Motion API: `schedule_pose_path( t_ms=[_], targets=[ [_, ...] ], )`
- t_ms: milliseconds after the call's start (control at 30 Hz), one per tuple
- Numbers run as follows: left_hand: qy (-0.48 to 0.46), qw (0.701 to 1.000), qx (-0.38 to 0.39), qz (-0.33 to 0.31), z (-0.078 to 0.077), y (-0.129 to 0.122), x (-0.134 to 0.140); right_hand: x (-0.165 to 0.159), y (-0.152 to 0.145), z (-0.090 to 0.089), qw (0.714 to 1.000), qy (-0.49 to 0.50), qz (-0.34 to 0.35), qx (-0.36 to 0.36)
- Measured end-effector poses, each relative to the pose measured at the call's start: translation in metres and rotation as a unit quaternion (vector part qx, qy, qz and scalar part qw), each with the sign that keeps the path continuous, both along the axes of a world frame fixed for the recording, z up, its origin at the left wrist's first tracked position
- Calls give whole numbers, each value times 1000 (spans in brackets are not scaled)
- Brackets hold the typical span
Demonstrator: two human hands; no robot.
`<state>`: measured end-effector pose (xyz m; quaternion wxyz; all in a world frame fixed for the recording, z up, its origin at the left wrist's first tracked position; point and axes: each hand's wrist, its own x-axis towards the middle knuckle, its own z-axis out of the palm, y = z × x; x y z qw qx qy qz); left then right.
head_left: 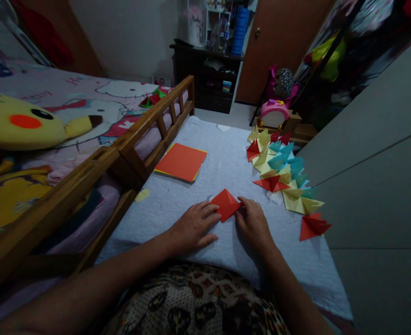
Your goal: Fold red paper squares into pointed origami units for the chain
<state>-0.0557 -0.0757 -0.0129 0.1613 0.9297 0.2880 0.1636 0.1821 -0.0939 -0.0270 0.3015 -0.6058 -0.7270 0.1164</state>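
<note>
A red sheet of origami paper [225, 204], folded into a small diamond with creases, lies on the light cloth-covered table in front of me. The fingers of my left hand [195, 227] rest spread and flat over its left corner. At its right corner, my right hand [253, 223] pinches the paper's edge between thumb and fingers. Beyond my left hand sits a stack of square paper [182, 161], orange-red on top with a yellow edge showing beneath. Several folded paper pieces [273, 163] in yellow, teal and red stand along the table's right side.
A wooden bed rail [128, 144] borders the table on the left, with a yellow plush toy [23, 123] on the bed behind it. On the right rises a pale cabinet panel [376, 186]. A dark shelf unit [207, 77] and a pink toy case [274, 114] stand beyond the far edge.
</note>
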Motion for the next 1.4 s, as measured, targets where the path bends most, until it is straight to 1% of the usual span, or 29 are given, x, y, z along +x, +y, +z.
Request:
schedule_pose_path(
  t_ms=[100, 167, 233, 300, 367, 500, 600, 667, 767, 867, 967, 1033, 1100, 1200, 1267, 1333, 1400],
  targets=[
    [-52, 997, -19, 59, -3, 8, 7, -2, 2, -3, 1000, 25, -7, 9],
    [-79, 988, -39, 125, -6, 14, 12, -3, 2, -2, 999, 41, -15, 11],
    [-87, 977, -49, 188, -9, 21, 17, -4, 1, 0, 998, 51, -20, 13],
    [-75, 971, -52, 219, -11, 27, 20, -4, 0, 1, 998, 55, -18, 15],
    [-64, 970, -51, 229, -13, 30, 22, -4, 0, 2, 998, 61, -9, 17],
    [-65, 970, -59, 227, -11, 33, 25, -2, -2, 3, 997, 77, 14, 14],
    [-90, 971, -97, 199, -4, 33, 27, -2, -3, 6, 996, 86, 31, 9],
    [-122, 966, -136, 182, 2, 33, 28, -3, -4, 8, 995, 94, 31, 11],
    [-166, 950, -204, 171, 8, 29, 28, -4, -4, 9, 993, 116, 24, 18],
    [-202, 931, -259, 162, 8, 26, 28, -5, -5, 10, 986, 160, 34, 30],
    [-263, 911, -283, 142, 5, 24, 30, -5, -7, 10, 980, 190, 23, 49],
    [-299, 901, -284, 135, 5, 25, 32, -5, -7, 9, 974, 225, 0, 38],
    [-319, 894, -285, 136, 8, 28, 34, -5, -6, 8, 955, 295, -13, 3],
    [-342, 880, -306, 125, 16, 33, 39, -4, -3, 7, 911, 409, -12, -54],
    [-359, 864, -334, 111, 19, 38, 44, -3, -1, 8, 888, 454, -15, -77],
    [-379, 841, -372, 102, 20, 42, 50, -1, 0, 10, 873, 479, -27, -88],
    [-405, 806, -421, 98, 17, 45, 57, 1, 0, 11, 857, 504, -39, -94]
  ],
)
